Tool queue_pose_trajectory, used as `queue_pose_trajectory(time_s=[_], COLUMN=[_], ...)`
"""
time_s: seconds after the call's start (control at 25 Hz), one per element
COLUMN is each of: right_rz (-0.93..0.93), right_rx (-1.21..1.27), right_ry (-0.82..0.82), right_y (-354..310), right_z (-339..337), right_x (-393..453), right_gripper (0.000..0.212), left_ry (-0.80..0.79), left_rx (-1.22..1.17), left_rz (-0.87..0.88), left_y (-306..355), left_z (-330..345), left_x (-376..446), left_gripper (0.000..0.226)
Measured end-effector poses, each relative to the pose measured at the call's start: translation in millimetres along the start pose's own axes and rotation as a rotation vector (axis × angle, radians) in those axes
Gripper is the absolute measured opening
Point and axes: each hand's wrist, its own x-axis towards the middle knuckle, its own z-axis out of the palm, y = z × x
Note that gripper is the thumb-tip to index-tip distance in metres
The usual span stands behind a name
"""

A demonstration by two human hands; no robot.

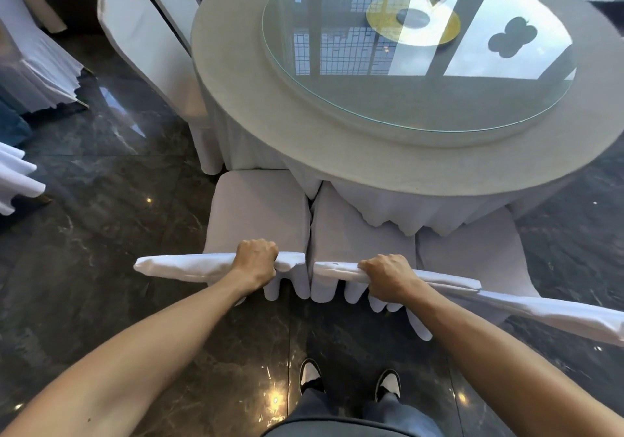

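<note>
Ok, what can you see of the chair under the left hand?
The chair wears a white cloth cover with a pleated skirt. It stands upright on the dark floor, seat pushed toward the table, its side close against the next chair. The left hand grips the top of its back near the right end.

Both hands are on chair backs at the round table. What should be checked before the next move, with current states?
1. Left hand grips the back of the left chair: ok.
2. Right hand grips the back of the middle chair: ok.
3. Chair backs apart, not snagged: ok.
4. Tablecloth clear of seats: not ok, it drapes onto the middle chair.
5. Shoes clear of chair legs: cannot tell, covers hide them.
</note>
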Motion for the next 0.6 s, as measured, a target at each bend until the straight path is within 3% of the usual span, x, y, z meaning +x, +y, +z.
queue_pose_trajectory(time_s=[0.36,0.48,0.6], right_rz=[0.057,0.062,0.056], right_rx=[0.156,0.278,0.439], right_ry=[-0.023,-0.086,-0.222], right_y=[32,40,52], right_z=[12,2,-12], right_x=[-26,-32,-37], right_gripper=[0.023,0.025,0.036], left_ry=[-0.084,-0.139,-0.142], left_rx=[-0.152,-0.221,-0.313], left_rz=[0.053,0.049,0.068], left_y=[3,14,27], left_z=[18,6,-3], left_x=[10,10,12], left_gripper=[0.024,0.02,0.035])
